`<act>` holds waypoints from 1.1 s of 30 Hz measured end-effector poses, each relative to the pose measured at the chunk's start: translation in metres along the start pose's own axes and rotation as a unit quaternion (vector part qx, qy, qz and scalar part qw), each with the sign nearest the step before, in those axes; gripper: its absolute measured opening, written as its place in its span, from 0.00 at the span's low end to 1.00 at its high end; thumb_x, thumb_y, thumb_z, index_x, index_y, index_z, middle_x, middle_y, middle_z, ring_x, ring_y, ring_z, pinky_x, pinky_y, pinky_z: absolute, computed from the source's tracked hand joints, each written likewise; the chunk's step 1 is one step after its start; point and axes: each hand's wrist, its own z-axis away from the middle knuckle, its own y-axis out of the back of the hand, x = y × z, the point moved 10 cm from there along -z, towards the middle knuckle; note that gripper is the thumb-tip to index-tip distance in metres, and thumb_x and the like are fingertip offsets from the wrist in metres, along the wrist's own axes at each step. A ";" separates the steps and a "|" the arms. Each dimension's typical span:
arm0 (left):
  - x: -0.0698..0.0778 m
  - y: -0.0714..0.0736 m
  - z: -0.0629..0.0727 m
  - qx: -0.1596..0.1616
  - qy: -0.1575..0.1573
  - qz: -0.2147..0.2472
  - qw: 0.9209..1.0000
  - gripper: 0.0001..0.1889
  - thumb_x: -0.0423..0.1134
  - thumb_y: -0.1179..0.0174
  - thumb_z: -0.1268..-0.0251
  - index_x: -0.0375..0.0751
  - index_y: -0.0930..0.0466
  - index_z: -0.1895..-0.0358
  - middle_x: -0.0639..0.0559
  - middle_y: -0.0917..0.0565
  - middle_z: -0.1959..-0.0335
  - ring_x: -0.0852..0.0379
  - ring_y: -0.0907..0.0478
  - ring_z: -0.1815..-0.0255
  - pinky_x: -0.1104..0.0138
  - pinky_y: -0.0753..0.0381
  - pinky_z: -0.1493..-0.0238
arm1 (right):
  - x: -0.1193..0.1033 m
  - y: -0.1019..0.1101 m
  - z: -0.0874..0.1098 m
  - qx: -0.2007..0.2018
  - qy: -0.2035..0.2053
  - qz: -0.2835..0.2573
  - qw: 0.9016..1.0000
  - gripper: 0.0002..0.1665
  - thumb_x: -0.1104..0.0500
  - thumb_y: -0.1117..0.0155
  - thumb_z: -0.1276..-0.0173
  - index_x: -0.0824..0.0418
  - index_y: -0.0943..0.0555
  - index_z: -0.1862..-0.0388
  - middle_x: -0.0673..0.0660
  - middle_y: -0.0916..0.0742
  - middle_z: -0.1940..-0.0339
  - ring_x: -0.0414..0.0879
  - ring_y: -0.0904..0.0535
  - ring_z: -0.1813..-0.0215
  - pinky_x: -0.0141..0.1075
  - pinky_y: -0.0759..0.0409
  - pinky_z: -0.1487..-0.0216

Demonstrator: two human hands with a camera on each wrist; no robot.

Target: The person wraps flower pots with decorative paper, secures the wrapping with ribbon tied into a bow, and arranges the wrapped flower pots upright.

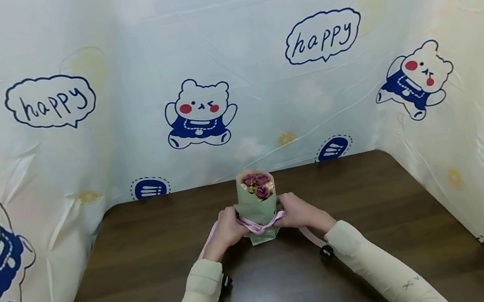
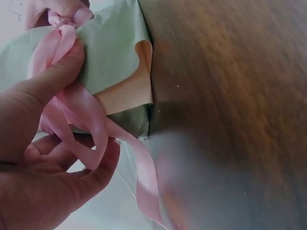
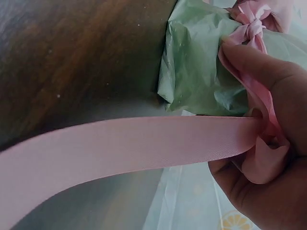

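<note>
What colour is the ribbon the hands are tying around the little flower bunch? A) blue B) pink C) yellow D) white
B: the ribbon that the left hand and right hand each pinch around the green-wrapped bouquet is pink, and both wrist views show it pink too.

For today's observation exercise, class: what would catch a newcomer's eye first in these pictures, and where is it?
The small bouquet in green wrapping paper stands out at the middle of the dark wooden table, pink blooms at its top. The left hand and right hand flank it, each pinching the pink ribbon knotted round its waist. Behind, a cloth backdrop printed with cartoon bears and "happy" bubbles fills the view.
</note>
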 end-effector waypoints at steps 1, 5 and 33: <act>0.000 0.000 0.000 -0.002 0.002 0.002 1.000 0.13 0.28 0.29 0.53 0.41 0.27 0.75 0.55 0.31 0.82 0.58 0.34 0.79 0.66 0.30 0.75 | -0.001 0.000 0.000 0.001 0.000 0.000 1.000 0.25 0.56 0.20 0.42 0.60 0.16 0.47 0.55 0.10 0.53 0.42 0.14 0.55 0.37 0.15 0.56; -0.002 0.001 -0.001 0.000 0.006 0.003 1.000 0.13 0.27 0.29 0.53 0.41 0.26 0.75 0.55 0.31 0.82 0.58 0.34 0.79 0.66 0.31 0.75 | -0.002 0.001 -0.002 0.002 -0.002 -0.003 1.000 0.25 0.57 0.21 0.42 0.61 0.16 0.46 0.56 0.10 0.52 0.44 0.14 0.55 0.38 0.15 0.55; -0.027 0.032 0.027 -0.107 -0.033 0.016 0.994 0.44 0.52 0.27 0.40 0.36 0.34 0.24 0.39 0.23 0.32 0.40 0.29 0.29 0.43 0.30 0.31 | -0.001 0.004 0.012 -0.046 0.018 -0.027 0.998 0.45 0.50 0.21 0.39 0.62 0.30 0.27 0.57 0.15 0.46 0.45 0.18 0.61 0.34 0.17 0.59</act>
